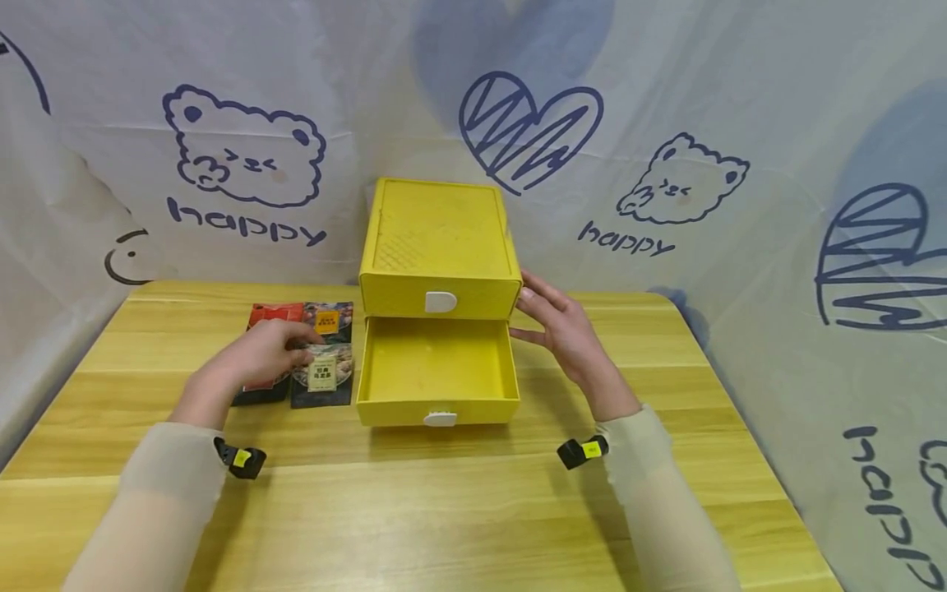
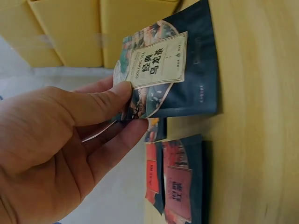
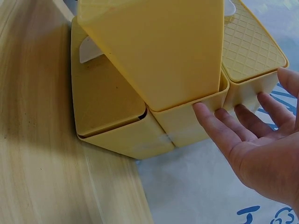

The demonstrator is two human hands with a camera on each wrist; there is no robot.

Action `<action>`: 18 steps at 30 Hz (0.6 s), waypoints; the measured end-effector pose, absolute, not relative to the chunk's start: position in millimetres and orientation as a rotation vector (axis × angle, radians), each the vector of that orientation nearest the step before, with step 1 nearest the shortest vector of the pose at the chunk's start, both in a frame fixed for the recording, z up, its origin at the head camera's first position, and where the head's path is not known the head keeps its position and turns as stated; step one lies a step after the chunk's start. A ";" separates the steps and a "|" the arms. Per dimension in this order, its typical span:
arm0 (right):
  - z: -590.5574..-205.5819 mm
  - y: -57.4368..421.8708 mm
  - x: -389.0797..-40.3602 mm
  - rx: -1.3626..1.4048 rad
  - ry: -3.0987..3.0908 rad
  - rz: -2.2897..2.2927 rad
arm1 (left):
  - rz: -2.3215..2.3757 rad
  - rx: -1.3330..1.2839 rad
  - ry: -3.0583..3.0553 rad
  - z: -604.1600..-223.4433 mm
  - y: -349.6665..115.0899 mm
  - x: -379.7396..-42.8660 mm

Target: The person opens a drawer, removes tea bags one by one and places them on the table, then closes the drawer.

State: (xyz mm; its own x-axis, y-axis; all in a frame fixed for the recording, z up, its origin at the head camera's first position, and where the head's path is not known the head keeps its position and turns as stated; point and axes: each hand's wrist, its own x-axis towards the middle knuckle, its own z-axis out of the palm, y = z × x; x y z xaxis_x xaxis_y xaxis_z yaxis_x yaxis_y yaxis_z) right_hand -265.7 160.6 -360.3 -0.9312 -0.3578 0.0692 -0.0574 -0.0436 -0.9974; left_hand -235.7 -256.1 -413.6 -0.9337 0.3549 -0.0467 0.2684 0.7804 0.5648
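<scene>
My left hand point(image 1: 255, 355) pinches the upper edge of a dark oolong tea sachet point(image 2: 196, 70) between thumb and fingers. In the left wrist view this sachet is tilted up off the table, its cream label showing. My right hand point(image 1: 568, 339) rests its straight fingertips against the right side of a yellow drawer cabinet point(image 1: 444, 226). In the right wrist view the cabinet has three stacked tiers. The middle drawer point(image 1: 436, 362) is pulled out, with nothing inside it; the top drawer point(image 1: 392, 294) is closed.
Beside the held sachet, left of the cabinet, lie other tea sachets: a red one point(image 1: 275, 312) and a dark one with an orange label point(image 1: 328, 320). The wooden table point(image 1: 444, 518) ends at a printed cloth backdrop point(image 1: 399, 99) behind the cabinet.
</scene>
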 end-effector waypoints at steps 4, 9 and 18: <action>-360.6 160.6 -266.1 -0.449 2.005 -2.085 | 0.845 0.478 2.835 -418.4 -254.0 -240.2; -361.0 160.5 -266.6 -0.447 2.001 -2.085 | 0.786 0.472 2.869 -419.9 -250.2 -244.0; -361.4 161.0 -266.3 -0.434 2.013 -2.079 | 0.650 0.442 2.931 -421.9 -248.0 -248.2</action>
State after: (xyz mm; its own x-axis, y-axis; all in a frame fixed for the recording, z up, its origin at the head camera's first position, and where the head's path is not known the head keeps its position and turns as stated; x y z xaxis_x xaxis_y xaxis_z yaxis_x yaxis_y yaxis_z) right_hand -266.3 161.0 -361.4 -0.9335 -0.3534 0.0612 -0.0498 -0.0410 -0.9979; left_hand -248.2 -248.0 -421.9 -0.9519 0.3035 -0.0412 0.2576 0.8661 0.4285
